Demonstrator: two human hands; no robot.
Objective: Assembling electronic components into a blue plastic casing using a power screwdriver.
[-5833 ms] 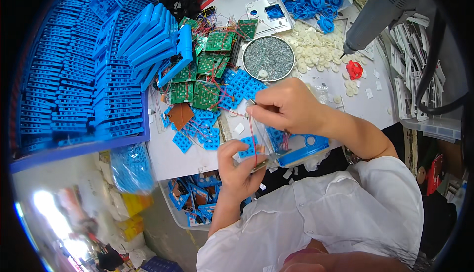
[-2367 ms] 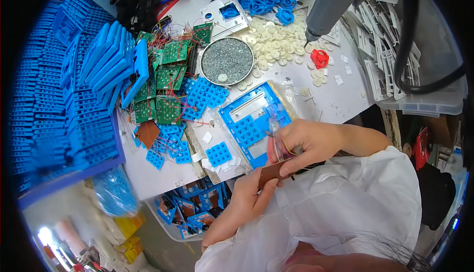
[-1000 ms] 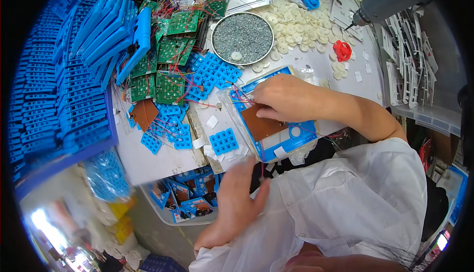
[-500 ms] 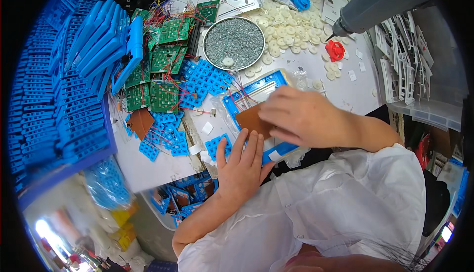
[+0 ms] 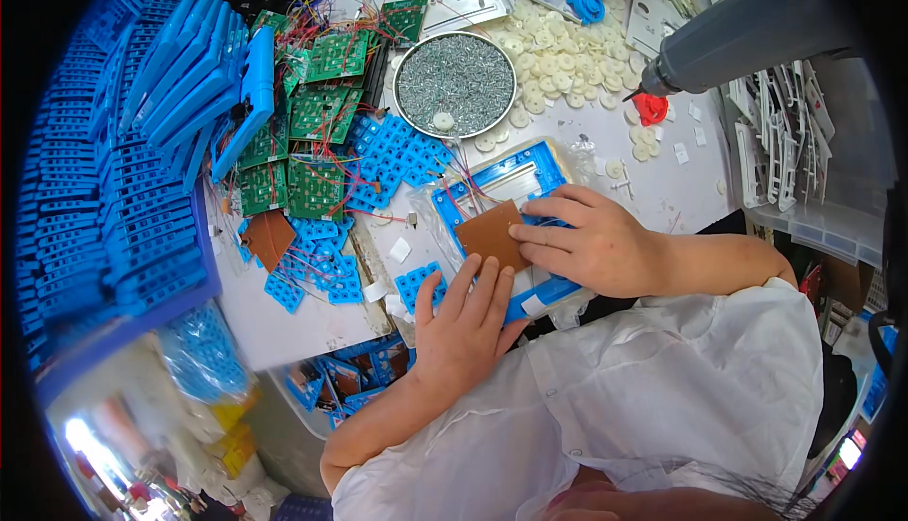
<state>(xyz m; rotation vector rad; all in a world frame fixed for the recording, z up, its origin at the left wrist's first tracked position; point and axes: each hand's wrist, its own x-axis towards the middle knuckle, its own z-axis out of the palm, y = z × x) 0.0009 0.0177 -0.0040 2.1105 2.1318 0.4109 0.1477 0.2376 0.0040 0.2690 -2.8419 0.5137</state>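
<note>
Left hand (image 5: 461, 332) nearest: fingers spread, tips on near edge of brown board (image 5: 492, 234), not clamped. Right hand (image 5: 610, 249) at its right edge, fingers slightly apart; pressing or just resting, can't tell. Board lies on blue housing (image 5: 547, 162). Blue keypad piece (image 5: 414, 281) just left. Farther: green circuit boards (image 5: 317, 185) left, round dish (image 5: 454, 81) mid, grey power driver (image 5: 738, 31) right

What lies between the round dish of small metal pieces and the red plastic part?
Loose cream discs lie scattered between the dish and the red part; the head view shows this.
</note>
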